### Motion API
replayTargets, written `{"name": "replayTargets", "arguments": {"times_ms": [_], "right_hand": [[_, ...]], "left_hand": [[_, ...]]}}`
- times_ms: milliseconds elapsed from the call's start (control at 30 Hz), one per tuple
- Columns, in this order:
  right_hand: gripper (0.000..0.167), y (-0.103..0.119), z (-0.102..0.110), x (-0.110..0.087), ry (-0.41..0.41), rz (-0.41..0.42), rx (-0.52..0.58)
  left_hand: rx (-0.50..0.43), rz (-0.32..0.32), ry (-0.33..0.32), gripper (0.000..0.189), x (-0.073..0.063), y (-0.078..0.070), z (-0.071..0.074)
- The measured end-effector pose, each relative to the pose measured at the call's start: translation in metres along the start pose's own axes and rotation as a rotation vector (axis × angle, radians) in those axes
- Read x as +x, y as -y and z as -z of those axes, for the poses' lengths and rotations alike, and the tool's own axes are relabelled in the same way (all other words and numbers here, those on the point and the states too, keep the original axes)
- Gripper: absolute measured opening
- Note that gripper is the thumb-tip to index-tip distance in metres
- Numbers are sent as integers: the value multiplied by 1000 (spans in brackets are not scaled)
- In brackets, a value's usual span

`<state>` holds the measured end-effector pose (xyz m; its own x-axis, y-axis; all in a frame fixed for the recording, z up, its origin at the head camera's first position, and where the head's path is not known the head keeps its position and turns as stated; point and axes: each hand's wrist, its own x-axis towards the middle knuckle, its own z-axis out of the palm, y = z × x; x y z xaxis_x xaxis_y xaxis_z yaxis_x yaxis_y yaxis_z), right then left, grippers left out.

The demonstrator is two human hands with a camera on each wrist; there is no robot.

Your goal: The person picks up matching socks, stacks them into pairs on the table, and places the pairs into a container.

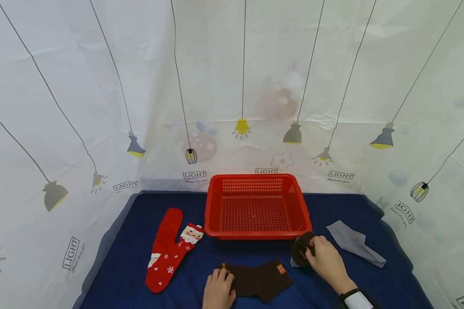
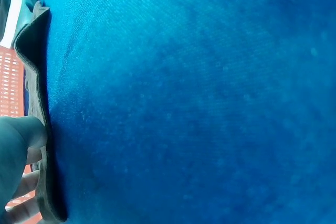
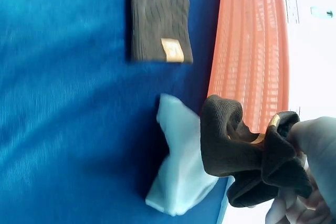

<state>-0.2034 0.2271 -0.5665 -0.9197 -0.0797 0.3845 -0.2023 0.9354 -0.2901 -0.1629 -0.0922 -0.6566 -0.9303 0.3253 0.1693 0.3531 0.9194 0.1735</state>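
Observation:
A brown sock with an orange label lies flat on the blue cloth, and my left hand rests its fingers on that sock's left end. In the left wrist view the thumb lies against the sock's edge. My right hand pinches a second brown sock, bunched up and held above the cloth by the basket's front right corner. In the right wrist view this bunched sock hangs from the fingertips. Below it lies a light grey sock, partly hidden.
A red plastic basket stands at the back middle. Left of it lie red socks with a Santa face and snowflakes. Another grey sock lies at the right. A white printed curtain encloses the back and sides.

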Motion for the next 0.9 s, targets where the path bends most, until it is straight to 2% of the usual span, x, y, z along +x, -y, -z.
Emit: {"name": "replayTargets", "arguments": {"times_ms": [367,567,900], "right_hand": [[21,37,-18,-3,-15,61,46],[22,60,-25,-3,-3,114,75],[22,92,-38,-3,90,163,84]], "left_hand": [[0,0,4,24,0,0,0],[-7,6,38,24,1,1,3],[3,-2,29,25,0,1,3]]}}
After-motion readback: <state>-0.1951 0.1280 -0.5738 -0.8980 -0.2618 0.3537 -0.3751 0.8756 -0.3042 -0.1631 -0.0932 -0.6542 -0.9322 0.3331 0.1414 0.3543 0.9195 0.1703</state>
